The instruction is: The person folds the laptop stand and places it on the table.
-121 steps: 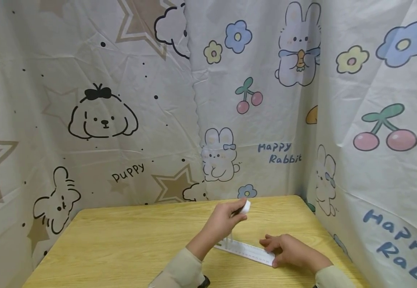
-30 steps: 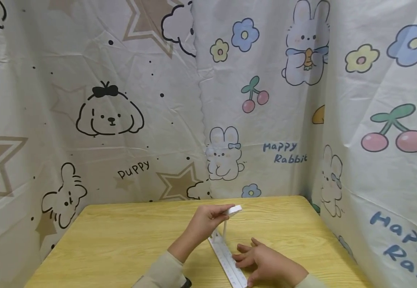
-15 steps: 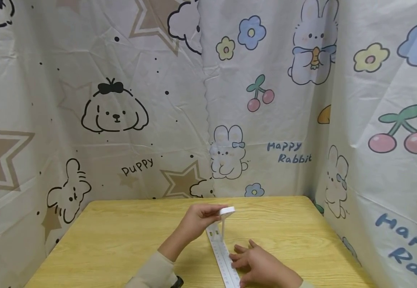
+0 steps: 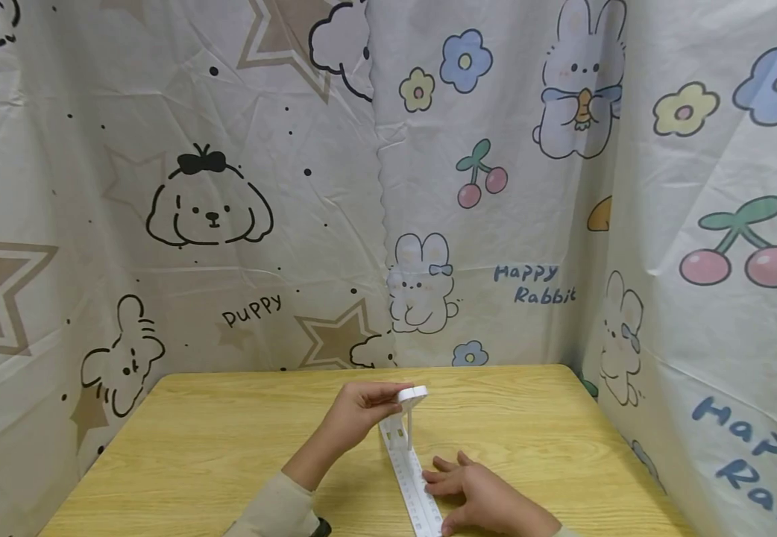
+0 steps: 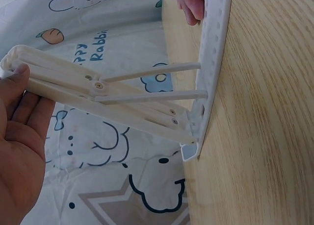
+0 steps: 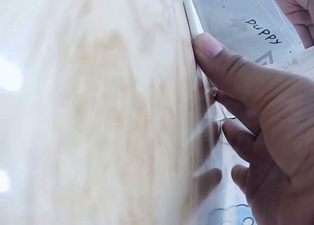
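A white plastic folding stand [image 4: 409,476] lies on the wooden table with its long slotted base running toward me. Its hinged upper arm [image 5: 122,102] is raised at a slant, with two thin struts [image 5: 152,96] joining it to the base. My left hand [image 4: 348,416] pinches the raised arm's free end, thumb on one side and fingers behind. Loosely spread, my right hand [image 4: 489,498] rests along the base's right edge near its close end. In the right wrist view, the thumb [image 6: 211,44] touches the white base edge and the other fingers reach down by the table.
The light wooden table [image 4: 227,440] has its far edge close to a printed curtain [image 4: 308,224], which also hangs along the left and right sides. A dark band [image 4: 322,527] shows at my left sleeve [image 4: 274,507].
The stand has turned from lying crosswise to pointing toward me. My left hand has shifted left with the arm's free end, and my right hand has come left and nearer along with the base.
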Motion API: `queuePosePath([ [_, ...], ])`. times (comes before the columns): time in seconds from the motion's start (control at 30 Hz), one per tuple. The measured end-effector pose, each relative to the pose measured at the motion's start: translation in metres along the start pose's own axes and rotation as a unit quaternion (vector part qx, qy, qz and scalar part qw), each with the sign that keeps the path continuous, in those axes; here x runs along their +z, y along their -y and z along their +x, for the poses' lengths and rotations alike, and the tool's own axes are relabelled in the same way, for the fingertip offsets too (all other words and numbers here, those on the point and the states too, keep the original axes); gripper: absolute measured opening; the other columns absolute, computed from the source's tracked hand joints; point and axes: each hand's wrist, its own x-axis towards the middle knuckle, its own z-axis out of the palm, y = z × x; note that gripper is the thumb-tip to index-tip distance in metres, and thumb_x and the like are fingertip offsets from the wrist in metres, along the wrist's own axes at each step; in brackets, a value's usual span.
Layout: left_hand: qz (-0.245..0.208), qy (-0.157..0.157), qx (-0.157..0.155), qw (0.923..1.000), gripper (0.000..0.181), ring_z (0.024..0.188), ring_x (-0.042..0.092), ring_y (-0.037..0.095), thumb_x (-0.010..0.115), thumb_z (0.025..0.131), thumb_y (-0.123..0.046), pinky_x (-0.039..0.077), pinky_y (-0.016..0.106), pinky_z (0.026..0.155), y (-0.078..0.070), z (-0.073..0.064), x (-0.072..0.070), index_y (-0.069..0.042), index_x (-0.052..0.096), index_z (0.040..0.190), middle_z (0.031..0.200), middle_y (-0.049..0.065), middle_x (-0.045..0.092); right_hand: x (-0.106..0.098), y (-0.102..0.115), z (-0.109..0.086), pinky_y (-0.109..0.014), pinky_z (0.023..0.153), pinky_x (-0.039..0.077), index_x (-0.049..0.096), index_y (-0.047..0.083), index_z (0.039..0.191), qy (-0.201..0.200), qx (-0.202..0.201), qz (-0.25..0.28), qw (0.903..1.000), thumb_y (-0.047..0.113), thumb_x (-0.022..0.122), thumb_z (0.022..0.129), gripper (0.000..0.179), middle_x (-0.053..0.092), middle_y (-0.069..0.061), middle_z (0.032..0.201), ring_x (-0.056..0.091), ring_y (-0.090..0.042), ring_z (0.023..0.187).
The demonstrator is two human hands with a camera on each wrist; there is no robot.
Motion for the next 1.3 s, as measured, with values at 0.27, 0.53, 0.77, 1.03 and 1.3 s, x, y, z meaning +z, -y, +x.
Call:
queuePosePath([
  [0.27,0.006,-0.007,-0.006,0.9999,0.033,0.114,0.069,0.016,0.071,0.094,-0.003,0.059,0.026,0.092,0.003,0.0,-0.002,-0.012,0.074,0.126,0.128,0.005,0.071,0.011,0.004,0.002,-0.076,0.115,0.016,0.071,0.021,0.132,-0.017,-0.002,0.005,0.9998,0.047,0.085,0.076,0.063,0.057,0.011,0.146,0.033,-0.038,0.15],
  [0.53,-0.016,-0.008,-0.008,0.9998,0.033,0.12,0.067,0.018,0.07,0.095,-0.004,0.057,0.027,0.095,0.007,-0.003,-0.005,-0.008,0.072,0.128,0.13,0.011,0.07,0.02,0.018,0.007,-0.07,0.12,0.017,0.071,0.017,0.132,-0.02,0.002,-0.047,0.9987,0.047,0.084,0.078,0.063,0.059,0.003,0.145,0.041,-0.032,0.147],
  [0.77,-0.018,-0.011,-0.006,0.9998,0.033,0.119,0.067,0.015,0.071,0.095,-0.005,0.057,0.026,0.095,0.009,-0.006,-0.008,-0.008,0.072,0.128,0.131,0.015,0.069,0.024,0.028,0.009,-0.068,0.118,0.025,0.072,0.015,0.129,-0.035,-0.007,-0.106,0.9937,0.045,0.086,0.076,0.063,0.062,-0.002,0.142,0.047,-0.033,0.143],
  [1.03,-0.009,-0.028,-0.003,0.9995,0.032,0.111,0.07,0.011,0.072,0.094,-0.008,0.059,0.027,0.093,0.013,-0.008,-0.01,-0.007,0.073,0.126,0.127,0.009,0.072,0.03,0.027,0.013,-0.075,0.116,0.021,0.074,0.018,0.127,-0.061,-0.009,-0.124,0.9904,0.05,0.087,0.071,0.066,0.065,0.001,0.138,0.051,-0.035,0.139],
  [1.3,-0.005,-0.043,-0.007,0.999,0.031,0.112,0.07,0.012,0.073,0.095,-0.012,0.058,0.027,0.094,0.019,-0.008,-0.013,-0.011,0.074,0.126,0.126,0.006,0.073,0.04,0.035,0.018,-0.076,0.114,0.024,0.075,0.016,0.125,-0.082,0.008,-0.103,0.9912,0.053,0.086,0.07,0.068,0.066,-0.001,0.136,0.053,-0.037,0.138],
])
